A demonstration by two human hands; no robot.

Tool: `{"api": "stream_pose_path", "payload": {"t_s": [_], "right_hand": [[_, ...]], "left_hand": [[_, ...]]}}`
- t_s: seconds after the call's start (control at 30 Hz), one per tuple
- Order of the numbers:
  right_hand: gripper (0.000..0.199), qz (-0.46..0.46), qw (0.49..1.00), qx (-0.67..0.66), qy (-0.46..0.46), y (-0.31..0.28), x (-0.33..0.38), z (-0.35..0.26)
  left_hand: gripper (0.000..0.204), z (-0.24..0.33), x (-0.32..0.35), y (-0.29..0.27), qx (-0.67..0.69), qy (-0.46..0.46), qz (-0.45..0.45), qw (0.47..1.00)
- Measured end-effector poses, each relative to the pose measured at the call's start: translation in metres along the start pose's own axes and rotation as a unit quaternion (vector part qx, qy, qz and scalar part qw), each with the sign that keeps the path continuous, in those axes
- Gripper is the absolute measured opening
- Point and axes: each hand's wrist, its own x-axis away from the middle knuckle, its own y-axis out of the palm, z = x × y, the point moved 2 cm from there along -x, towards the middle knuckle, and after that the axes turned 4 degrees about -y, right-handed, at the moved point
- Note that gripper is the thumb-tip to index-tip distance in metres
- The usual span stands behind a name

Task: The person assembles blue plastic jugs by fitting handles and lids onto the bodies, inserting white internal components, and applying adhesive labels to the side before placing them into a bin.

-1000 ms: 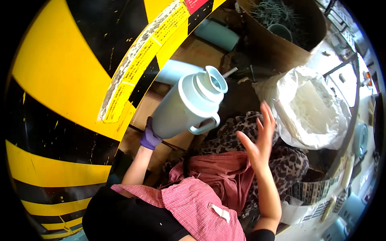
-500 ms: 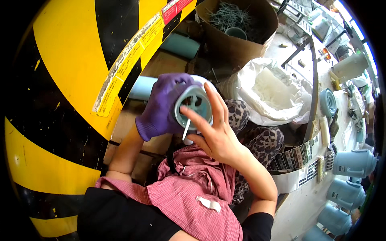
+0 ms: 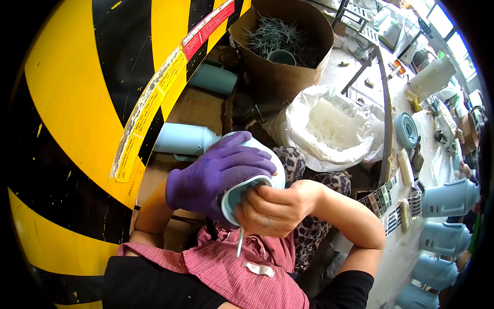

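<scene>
My left hand (image 3: 216, 177), in a purple glove, is wrapped over a pale blue plastic jug (image 3: 276, 174) held close in front of me, its round open end (image 3: 232, 200) turned toward me. My bare right hand (image 3: 275, 208) is closed against that open end. It pinches a thin metal rod (image 3: 240, 243) that hangs down from the fingers over my pink checked apron.
A yellow and black striped guard (image 3: 77, 103) fills the left. Behind the jug lie another pale blue jug (image 3: 182, 140) and a green cylinder (image 3: 213, 78). A cardboard box of metal wires (image 3: 280, 46) and a white bag of white parts (image 3: 329, 129) stand beyond. Several blue jugs (image 3: 447, 198) sit at right.
The jug was upright in my left hand with my right hand open beside it. It now points its open end at me, and my right hand has closed on its rim with the rod.
</scene>
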Motion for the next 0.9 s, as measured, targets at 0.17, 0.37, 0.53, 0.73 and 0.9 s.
{"api": "stream_pose_path", "payload": {"t_s": [0.17, 0.37, 0.53, 0.73, 0.9], "right_hand": [[0.032, -0.03, 0.998, -0.051, 0.015, -0.01, 0.012, 0.02], [0.044, -0.019, 0.913, 0.237, 0.331, -0.049, 0.063, 0.075], [0.023, -0.065, 0.823, 0.225, 0.518, -0.065, 0.128, 0.055], [0.014, -0.072, 0.635, -0.006, 0.769, -0.004, 0.283, 0.052], [0.02, -0.322, 0.475, 0.041, 0.818, 0.11, 0.402, 0.068]], "left_hand": [[0.073, -0.014, -0.02, 0.012, -0.02, 0.004, -0.042, 0.999], [0.089, -0.122, -0.143, -0.031, -0.083, -0.012, 0.208, 0.975], [0.091, -0.197, -0.204, -0.036, -0.232, 0.15, 0.353, 0.894], [0.096, -0.172, -0.136, -0.013, -0.015, -0.021, 0.402, 0.915], [0.096, -0.121, -0.056, 0.005, -0.043, -0.161, 0.536, 0.828]]}}
